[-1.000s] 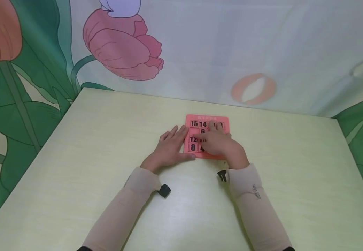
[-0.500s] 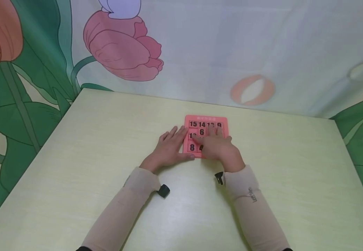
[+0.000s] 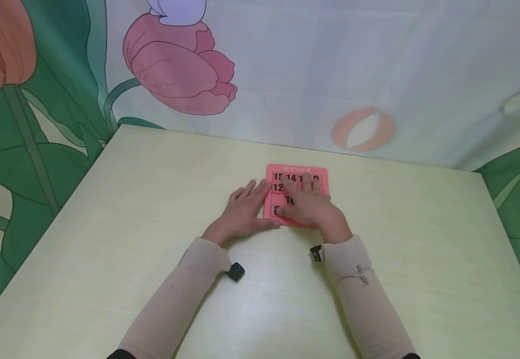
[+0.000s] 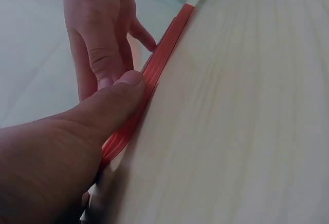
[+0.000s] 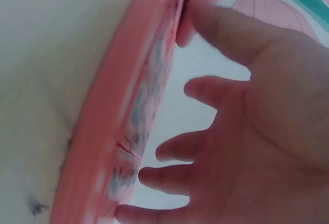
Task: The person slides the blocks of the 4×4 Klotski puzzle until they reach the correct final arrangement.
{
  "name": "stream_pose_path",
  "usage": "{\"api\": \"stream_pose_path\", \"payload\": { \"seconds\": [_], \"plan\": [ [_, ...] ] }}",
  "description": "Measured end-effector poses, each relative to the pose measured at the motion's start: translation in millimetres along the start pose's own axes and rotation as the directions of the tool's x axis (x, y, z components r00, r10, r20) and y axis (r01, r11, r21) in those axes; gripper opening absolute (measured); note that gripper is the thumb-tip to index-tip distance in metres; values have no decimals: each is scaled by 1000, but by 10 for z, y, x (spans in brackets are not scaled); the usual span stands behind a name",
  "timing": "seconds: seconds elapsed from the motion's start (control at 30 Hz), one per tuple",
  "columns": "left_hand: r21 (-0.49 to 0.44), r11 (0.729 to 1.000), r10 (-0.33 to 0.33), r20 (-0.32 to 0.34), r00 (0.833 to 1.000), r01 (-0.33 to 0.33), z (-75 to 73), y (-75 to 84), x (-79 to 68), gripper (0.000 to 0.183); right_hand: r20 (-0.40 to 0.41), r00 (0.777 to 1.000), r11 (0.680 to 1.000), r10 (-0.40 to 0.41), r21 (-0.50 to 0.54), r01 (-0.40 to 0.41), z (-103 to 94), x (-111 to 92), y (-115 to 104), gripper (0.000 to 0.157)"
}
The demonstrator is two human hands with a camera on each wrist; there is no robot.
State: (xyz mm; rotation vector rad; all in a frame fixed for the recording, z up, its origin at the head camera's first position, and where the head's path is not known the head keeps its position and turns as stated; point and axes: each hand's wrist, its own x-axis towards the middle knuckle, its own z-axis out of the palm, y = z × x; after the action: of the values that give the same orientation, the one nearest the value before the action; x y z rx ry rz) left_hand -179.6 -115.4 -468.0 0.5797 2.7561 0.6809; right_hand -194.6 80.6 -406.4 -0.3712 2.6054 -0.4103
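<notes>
A pink number slide puzzle (image 3: 278,200) lies flat on the table. Straight fingers of my left hand (image 3: 242,212) rest along its left side, and the thumb (image 4: 115,100) presses the near edge. My right hand (image 3: 307,205) is spread over the puzzle, covering most tiles on the right. Its thumb is at the 8 tile near the lower left, while the index fingertip reaches the top row. The 12 tile (image 3: 277,188) sits under the 15, with a bare pink cell below it. In the right wrist view, fingertips hover close over the tile face (image 5: 149,100).
The pale wooden table (image 3: 152,199) extends around the puzzle on all sides. Behind it hangs a cloth (image 3: 287,75) printed with flowers and leaves. Both forearms have beige sleeves, with a small black device (image 3: 235,271) at the left wrist.
The 12 tile has slid up from the third row to the second. My right index finger has moved up and its thumb lies farther toward the lower left. The left hand stays put.
</notes>
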Motion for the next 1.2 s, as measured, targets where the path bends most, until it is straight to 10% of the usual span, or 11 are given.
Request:
{"api": "stream_pose_path", "payload": {
  "seconds": [0.47, 1.2],
  "plan": [
    [14, 1000, -8, 16, 1000, 7, -25, 31, -6, 107, -164, 984, 993, 70, -84, -85, 76, 108, 5, 85],
    [14, 1000, -11, 18, 1000, 11, -14, 24, 5, 106, -66, 990, 989, 122, 97, -116, -33, 34, 311, 103]
  ]
}}
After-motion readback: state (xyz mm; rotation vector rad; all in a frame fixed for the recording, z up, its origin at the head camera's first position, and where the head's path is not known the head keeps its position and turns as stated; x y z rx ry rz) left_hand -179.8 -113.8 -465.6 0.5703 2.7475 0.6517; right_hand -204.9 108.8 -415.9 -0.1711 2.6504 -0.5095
